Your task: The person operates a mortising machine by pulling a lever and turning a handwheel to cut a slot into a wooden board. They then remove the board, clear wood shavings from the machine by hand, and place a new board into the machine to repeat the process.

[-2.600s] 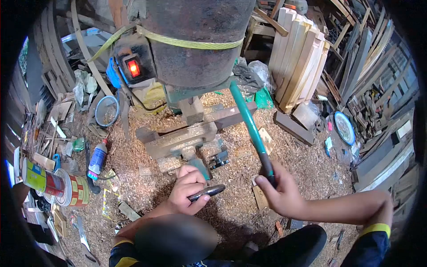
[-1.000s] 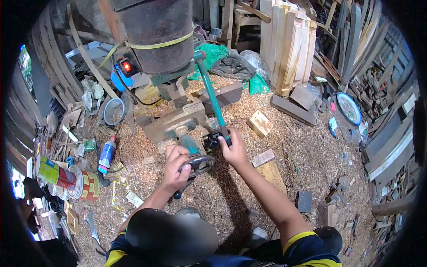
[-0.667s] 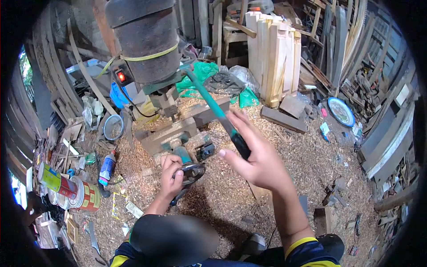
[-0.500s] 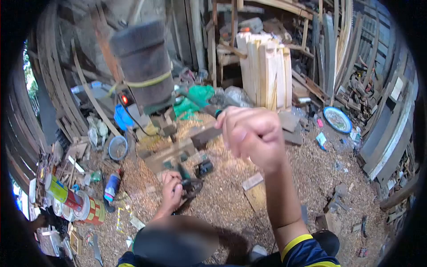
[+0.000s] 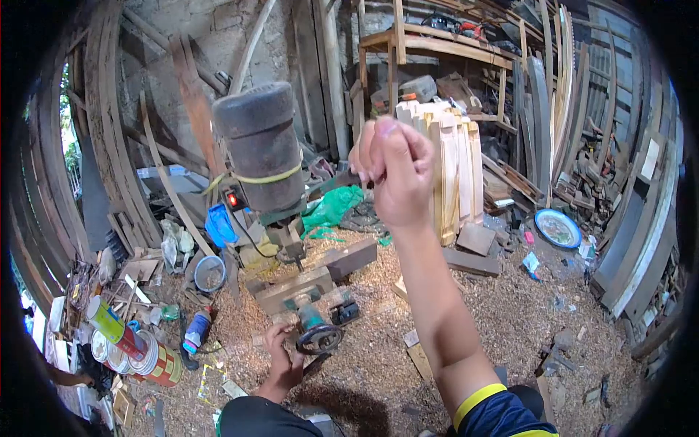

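right hand [image 5: 393, 171] raised high in the middle of the scene, fist clenched round the dark end of the lever handle [image 5: 348, 178]; the lever handle runs left from the fist to the side of the upright machine [image 5: 263, 149], whose red switch light [image 5: 233, 199] is lit; left hand [image 5: 282, 358] low and near, just left of the handwheel [image 5: 319, 339] at the machine's near end, fingers curled towards its dark crank; cannot tell if it actually grips or only touches; wood block [image 5: 314, 280] lies across the machine's table under the head, a darker piece at its right end; floor [image 5: 502, 320] covered in wood shavings; painted cans [image 5: 135, 348] lying on their sides at near left, blue bottle [image 5: 196, 331] between them and the machine; stack of pale planks [image 5: 459, 171] standing far right behind the fist; blue-rimmed plate [image 5: 557, 228] on the floor further right
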Tool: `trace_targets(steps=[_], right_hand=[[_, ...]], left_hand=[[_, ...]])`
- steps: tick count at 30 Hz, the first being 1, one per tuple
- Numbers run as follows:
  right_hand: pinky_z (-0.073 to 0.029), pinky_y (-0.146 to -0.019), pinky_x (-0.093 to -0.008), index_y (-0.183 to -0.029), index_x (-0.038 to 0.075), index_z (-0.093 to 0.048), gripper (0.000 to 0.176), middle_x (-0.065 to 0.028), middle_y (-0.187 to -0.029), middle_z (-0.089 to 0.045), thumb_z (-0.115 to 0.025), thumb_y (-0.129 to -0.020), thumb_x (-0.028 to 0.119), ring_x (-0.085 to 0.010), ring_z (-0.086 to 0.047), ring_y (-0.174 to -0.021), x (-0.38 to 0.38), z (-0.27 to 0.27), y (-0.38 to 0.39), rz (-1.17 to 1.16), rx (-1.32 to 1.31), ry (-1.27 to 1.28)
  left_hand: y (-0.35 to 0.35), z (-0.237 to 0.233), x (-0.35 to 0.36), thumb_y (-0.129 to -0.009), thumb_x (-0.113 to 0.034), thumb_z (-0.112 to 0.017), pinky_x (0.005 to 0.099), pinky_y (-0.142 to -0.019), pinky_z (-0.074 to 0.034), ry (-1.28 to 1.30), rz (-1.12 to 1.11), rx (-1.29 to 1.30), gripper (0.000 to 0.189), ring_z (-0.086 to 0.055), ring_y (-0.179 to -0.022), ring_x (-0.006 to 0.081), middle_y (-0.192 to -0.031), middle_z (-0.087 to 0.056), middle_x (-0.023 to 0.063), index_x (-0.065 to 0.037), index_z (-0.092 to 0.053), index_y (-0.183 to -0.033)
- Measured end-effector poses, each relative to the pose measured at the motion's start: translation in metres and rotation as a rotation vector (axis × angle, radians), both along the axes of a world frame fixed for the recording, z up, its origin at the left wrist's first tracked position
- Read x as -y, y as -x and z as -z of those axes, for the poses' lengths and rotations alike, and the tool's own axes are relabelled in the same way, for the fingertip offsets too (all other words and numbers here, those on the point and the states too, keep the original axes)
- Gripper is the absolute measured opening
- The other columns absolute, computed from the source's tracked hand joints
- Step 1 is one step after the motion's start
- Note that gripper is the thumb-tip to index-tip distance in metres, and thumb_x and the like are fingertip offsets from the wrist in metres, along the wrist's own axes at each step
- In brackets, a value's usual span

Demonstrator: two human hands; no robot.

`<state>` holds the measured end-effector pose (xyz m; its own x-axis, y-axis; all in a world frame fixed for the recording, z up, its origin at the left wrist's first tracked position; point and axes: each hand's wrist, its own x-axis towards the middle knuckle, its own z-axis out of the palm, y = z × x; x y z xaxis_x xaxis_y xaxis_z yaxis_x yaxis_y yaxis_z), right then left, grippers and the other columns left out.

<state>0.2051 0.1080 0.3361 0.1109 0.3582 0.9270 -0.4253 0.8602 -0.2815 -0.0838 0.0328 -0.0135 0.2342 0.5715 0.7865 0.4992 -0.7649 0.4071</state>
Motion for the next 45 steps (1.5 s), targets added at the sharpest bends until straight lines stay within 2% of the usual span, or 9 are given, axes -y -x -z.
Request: trace_targets(steps=[2,4,8,9,12,17,23,41,45], right_hand=[[-0.035,-0.053,-0.0259,-0.070,0.004,-0.054,0.046,0.0003,-0.060,-0.052,-0.057,-0.111,0.023,-0.0069,-0.048,-0.055,0.003,0.000,0.001,0.020,-0.023,0.005],[-0.035,-0.053,-0.0261,-0.069,0.005,-0.054,0.047,-0.0005,-0.059,-0.053,-0.059,-0.111,0.024,-0.0073,-0.048,-0.055,-0.004,0.001,0.000,0.023,-0.020,-0.054],[-0.042,-0.060,-0.0358,-0.068,0.010,-0.043,0.050,-0.0028,-0.060,-0.041,-0.048,-0.113,0.031,-0.0150,-0.043,-0.055,0.006,-0.002,0.003,0.176,0.038,-0.024],[-0.038,-0.052,-0.0268,-0.066,0.007,-0.054,0.050,-0.0012,-0.058,-0.051,-0.059,-0.110,0.029,-0.0087,-0.047,-0.052,-0.004,-0.002,0.002,0.033,-0.034,-0.097],[-0.036,-0.048,-0.0293,-0.066,0.016,-0.041,0.050,0.0023,-0.053,-0.037,-0.045,-0.114,0.030,-0.0109,-0.037,-0.046,-0.004,-0.003,0.006,0.128,-0.033,-0.013],[-0.028,-0.042,-0.0279,-0.058,0.015,-0.038,0.060,0.0018,-0.048,-0.036,-0.047,-0.115,0.031,-0.0090,-0.030,-0.041,-0.003,-0.017,0.009,0.144,-0.041,0.057],[-0.028,-0.042,-0.0275,-0.059,0.015,-0.039,0.059,0.0022,-0.049,-0.036,-0.048,-0.115,0.029,-0.0082,-0.030,-0.041,-0.014,-0.025,0.009,0.061,-0.036,0.024],[-0.033,-0.044,-0.0277,-0.062,0.014,-0.043,0.056,0.0015,-0.051,-0.039,-0.049,-0.115,0.030,-0.0094,-0.034,-0.042,-0.014,-0.038,0.011,0.105,-0.033,0.024],[-0.033,-0.044,-0.0276,-0.061,0.014,-0.042,0.057,0.0014,-0.052,-0.040,-0.049,-0.115,0.030,-0.0095,-0.035,-0.043,-0.015,-0.039,0.012,0.131,-0.062,0.081]], left_hand=[[0.001,0.003,0.004,-0.106,-0.051,-0.052,0.0573,-0.112,-0.033,-0.010,-0.042,-0.034,0.057,-0.047,-0.130,0.0423,-0.142,-0.049,0.0261,-0.001,-0.046,-0.133],[-0.001,0.014,-0.003,-0.107,-0.055,-0.051,0.0581,-0.113,-0.033,-0.059,0.003,0.055,0.061,-0.046,-0.132,0.0434,-0.144,-0.047,0.0283,-0.002,-0.046,-0.135],[-0.002,0.016,-0.004,-0.105,-0.054,-0.055,0.0600,-0.114,-0.032,-0.144,0.074,0.024,0.059,-0.043,-0.138,0.0473,-0.151,-0.042,0.0319,-0.004,-0.046,-0.137],[0.001,0.031,-0.009,-0.105,-0.052,-0.057,0.0601,-0.115,-0.032,-0.175,0.079,0.009,0.059,-0.043,-0.139,0.0477,-0.151,-0.041,0.0322,-0.004,-0.045,-0.137],[-0.004,0.061,-0.010,-0.103,-0.051,-0.059,0.0599,-0.116,-0.031,-0.178,0.035,0.019,0.058,-0.041,-0.140,0.0487,-0.153,-0.041,0.0325,-0.006,-0.046,-0.138],[-0.003,0.056,-0.007,-0.102,-0.052,-0.061,0.0584,-0.115,-0.030,-0.110,0.003,0.090,0.057,-0.040,-0.142,0.0485,-0.156,-0.039,0.0319,-0.010,-0.049,-0.138],[-0.006,0.045,-0.007,-0.103,-0.055,-0.059,0.0590,-0.104,-0.034,-0.142,0.033,0.117,0.056,-0.048,-0.135,0.0470,-0.151,-0.047,0.0322,-0.012,-0.050,-0.138],[0.016,0.058,0.010,-0.099,-0.067,-0.058,0.0542,-0.093,-0.034,-0.114,0.052,-0.123,0.060,-0.051,-0.131,0.0445,-0.147,-0.051,0.0301,-0.014,-0.054,-0.129],[0.010,0.058,-0.004,-0.098,-0.070,-0.056,0.0526,-0.096,-0.033,-0.199,0.149,0.001,0.062,-0.052,-0.129,0.0421,-0.148,-0.050,0.0282,-0.015,-0.054,-0.126]])
